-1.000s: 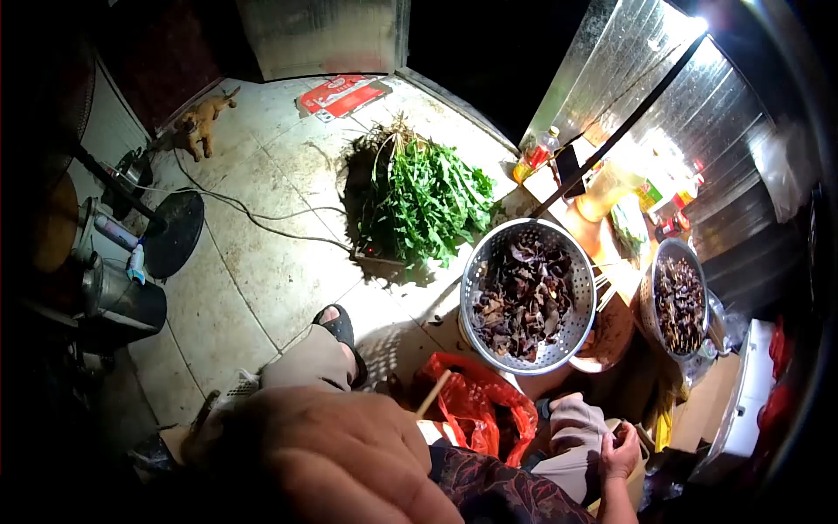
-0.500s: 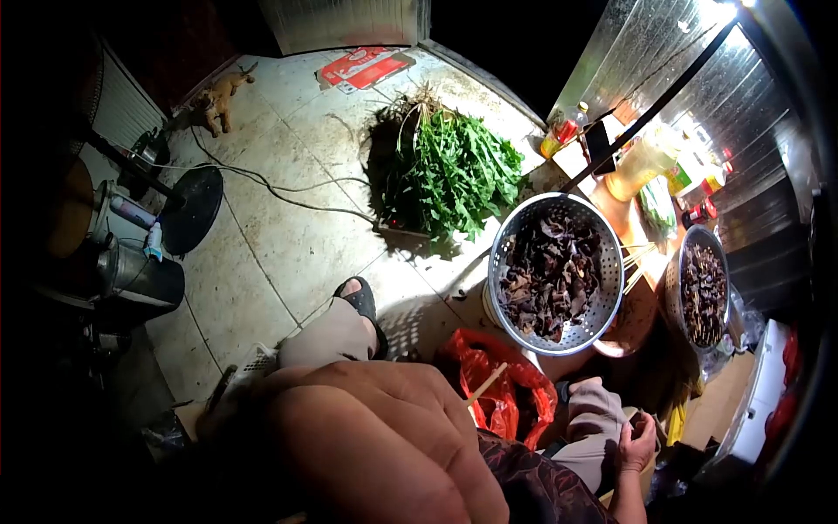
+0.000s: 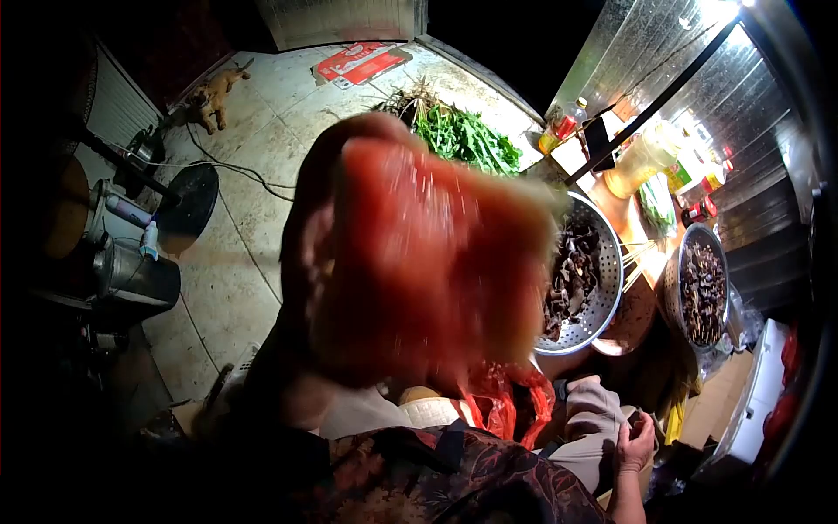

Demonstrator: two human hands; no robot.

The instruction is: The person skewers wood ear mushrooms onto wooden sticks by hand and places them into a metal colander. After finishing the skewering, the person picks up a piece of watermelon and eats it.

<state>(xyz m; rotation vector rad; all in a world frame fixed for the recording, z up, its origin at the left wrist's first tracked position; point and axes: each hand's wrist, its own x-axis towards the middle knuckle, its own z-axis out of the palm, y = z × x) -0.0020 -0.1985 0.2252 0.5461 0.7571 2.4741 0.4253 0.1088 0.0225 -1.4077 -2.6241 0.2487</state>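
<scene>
A large piece of watermelon (image 3: 428, 253), with wet red flesh and a pale greenish edge on the right, is held close to the camera and blurred by motion. My left hand (image 3: 319, 223) grips it from the left side, its fingers partly in shadow. On my right knee rests my right hand (image 3: 635, 441), its fingers curled; a dark spot shows between them, too small to name. Behind the watermelon stands a metal colander (image 3: 602, 323) of dark, leafy wood ear pieces (image 3: 572, 271), partly covered. Between my legs a red plastic bag (image 3: 511, 402) is half hidden.
Leafy greens (image 3: 467, 140) lie on the tiled floor (image 3: 236, 253). A second colander (image 3: 698, 279) of dark pieces stands at right, near bottles and jars (image 3: 685, 170). A small dog (image 3: 214, 96), a cable and a round black stand base (image 3: 188, 210) are at left.
My left hand has come up from below, bringing the watermelon close before the camera. It now covers the greens and colander in part. My right hand stays on the knee.
</scene>
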